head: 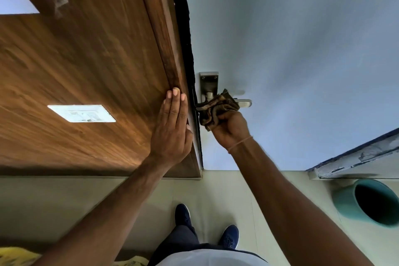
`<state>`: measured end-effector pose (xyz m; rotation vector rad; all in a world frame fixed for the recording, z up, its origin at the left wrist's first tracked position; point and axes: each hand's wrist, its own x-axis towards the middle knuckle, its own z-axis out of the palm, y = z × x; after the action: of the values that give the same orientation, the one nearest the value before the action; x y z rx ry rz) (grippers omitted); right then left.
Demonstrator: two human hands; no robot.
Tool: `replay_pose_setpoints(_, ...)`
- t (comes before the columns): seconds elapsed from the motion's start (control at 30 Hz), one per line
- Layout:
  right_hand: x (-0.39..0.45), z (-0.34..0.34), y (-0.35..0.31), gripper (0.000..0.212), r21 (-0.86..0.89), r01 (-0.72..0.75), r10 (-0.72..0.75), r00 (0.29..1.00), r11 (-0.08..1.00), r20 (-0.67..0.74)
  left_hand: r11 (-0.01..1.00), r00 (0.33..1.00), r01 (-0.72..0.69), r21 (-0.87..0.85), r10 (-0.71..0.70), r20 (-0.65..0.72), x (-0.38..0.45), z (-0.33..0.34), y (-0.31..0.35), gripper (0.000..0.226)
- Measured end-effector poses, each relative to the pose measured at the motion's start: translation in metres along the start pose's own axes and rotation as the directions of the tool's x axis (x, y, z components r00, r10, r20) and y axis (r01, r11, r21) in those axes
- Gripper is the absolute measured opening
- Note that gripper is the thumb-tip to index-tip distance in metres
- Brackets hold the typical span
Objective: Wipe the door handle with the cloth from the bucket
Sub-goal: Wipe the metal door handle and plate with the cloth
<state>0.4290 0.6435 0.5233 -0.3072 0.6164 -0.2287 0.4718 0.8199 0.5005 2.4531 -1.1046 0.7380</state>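
The right hand (228, 129) is curled tight round a bunched brown cloth (216, 108), pressing it onto the door handle (245, 103) at frame centre. The lever runs level — its free end points right, past the cloth. The left hand (172, 129) lies flat, fingers straight and together, on the wooden frame (170, 60). The bucket (367, 203) stands at lower right.

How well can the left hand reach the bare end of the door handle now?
Probably yes, but not directly: the left hand lies flat on the wooden panel, and the right hand with the cloth sits between it and the door handle end.
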Motion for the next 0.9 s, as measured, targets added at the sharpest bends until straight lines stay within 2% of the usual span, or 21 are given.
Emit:
replay_pose_setpoints(0.17, -0.004, -0.012, -0.008, 0.057, 0.158, -0.021, 0.017, 0.999, 0.987, 0.027, 1.000, 1.000, 0.007, -0.004, -0.007, 0.018, 0.000, -0.001, 0.000, 0.073)
replay_pose_setpoints(0.37, 0.006, 0.028, 0.019, 0.060, 0.192, -0.165, 0.153, 0.986, 0.967, 0.073, 1.000, 0.999, -0.018, -0.004, 0.018, 0.032, 0.000, -0.003, -0.003, 0.077)
replay_pose_setpoints(0.53, 0.007, 0.009, 0.007, 0.062, 0.229, -0.193, 0.190, 0.981, 0.954, 0.033, 1.000, 0.998, -0.026, 0.008, 0.026, 0.051, -0.001, -0.008, -0.005, 0.076)
replay_pose_setpoints(0.77, 0.006, 0.031, 0.022, 0.076, 0.294, -0.193, 0.178, 0.981, 0.936, 0.077, 1.000, 0.998, -0.017, 0.013, 0.016, 0.057, 0.000, -0.009, -0.004, 0.080)
replay_pose_setpoints(0.83, 0.004, 0.025, 0.017, 0.072, 0.255, -0.155, 0.144, 0.988, 0.955, 0.061, 1.000, 0.998, -0.017, 0.019, 0.016, 0.061, -0.001, -0.010, -0.005, 0.080)
replay_pose_setpoints(0.9, -0.002, 0.016, 0.011, 0.059, 0.149, -0.075, 0.069, 0.997, 0.986, 0.046, 0.999, 0.998, -0.015, 0.028, 0.013, 0.055, -0.001, -0.010, -0.005, 0.079)
